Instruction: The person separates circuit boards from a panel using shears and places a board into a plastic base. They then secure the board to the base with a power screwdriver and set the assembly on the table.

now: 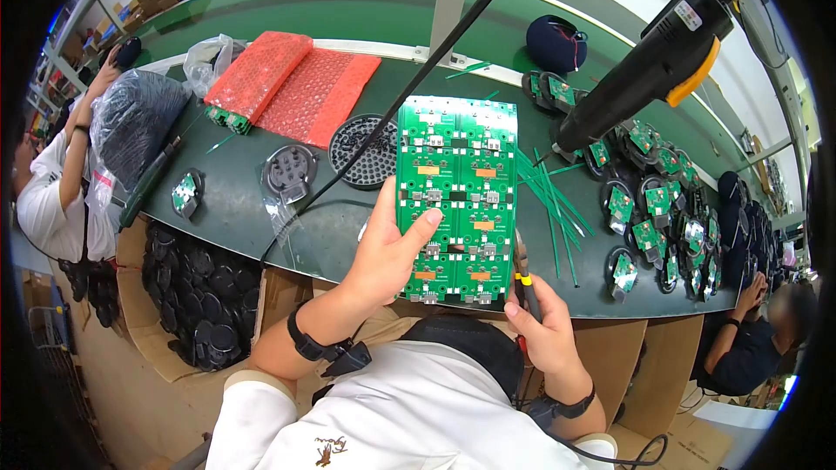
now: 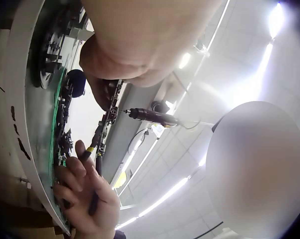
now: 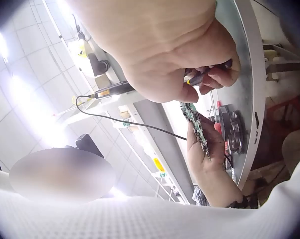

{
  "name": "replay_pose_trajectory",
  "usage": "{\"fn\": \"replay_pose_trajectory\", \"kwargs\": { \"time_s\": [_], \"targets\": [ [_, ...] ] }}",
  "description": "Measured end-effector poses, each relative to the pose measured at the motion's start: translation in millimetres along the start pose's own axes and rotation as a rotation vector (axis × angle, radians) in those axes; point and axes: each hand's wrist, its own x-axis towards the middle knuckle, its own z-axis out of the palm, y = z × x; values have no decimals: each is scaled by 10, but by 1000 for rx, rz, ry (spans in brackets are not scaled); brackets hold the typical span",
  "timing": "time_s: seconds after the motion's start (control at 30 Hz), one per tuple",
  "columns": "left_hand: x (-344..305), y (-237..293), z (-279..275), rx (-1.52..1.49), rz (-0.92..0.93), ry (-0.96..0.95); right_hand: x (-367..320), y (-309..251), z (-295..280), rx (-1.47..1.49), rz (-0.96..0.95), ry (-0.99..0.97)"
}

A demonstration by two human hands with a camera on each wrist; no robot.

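My left hand (image 1: 389, 248) holds a green circuit board panel (image 1: 457, 152) by its left side, thumb across the face. The panel bears rows of small parts and several orange patches, and is raised above the table edge in front of my body. In my right hand (image 1: 550, 331) is a pair of pliers (image 1: 525, 283) with dark, yellow-banded handles, fingers curled round them. Its jaws lie along the panel's lower right edge. From the left wrist view, the right hand (image 2: 87, 199) grips the handles below the edge-on panel (image 2: 109, 117).
A black electric screwdriver (image 1: 649, 74) hangs at the right. Thin green strips (image 1: 553, 200) lie beneath it, beside many round black units with green boards (image 1: 653, 209). Red bubble wrap (image 1: 287, 91) and a round tray (image 1: 359, 157) lie left. A cardboard box (image 1: 131, 296) holds black discs.
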Motion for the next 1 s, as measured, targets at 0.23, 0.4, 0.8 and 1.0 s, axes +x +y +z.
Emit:
{"fn": "replay_pose_trajectory", "kwargs": {
  "time_s": [0.23, 0.4, 0.8, 1.0],
  "targets": [
    [40, 75, -17, -139, -174, 35, 36, 115, -38, 472, 52, -230],
    [50, 6, -27, -309, -249, -9, 53, 133, 53, 795, 86, -353],
    [-29, 19, -54, 11, -90, -10, 164, 25, -53, 206, -2, -107],
    [-17, 22, -61, -79, -172, 29, 139, 59, 22, 327, -5, -115]
  ]
}}
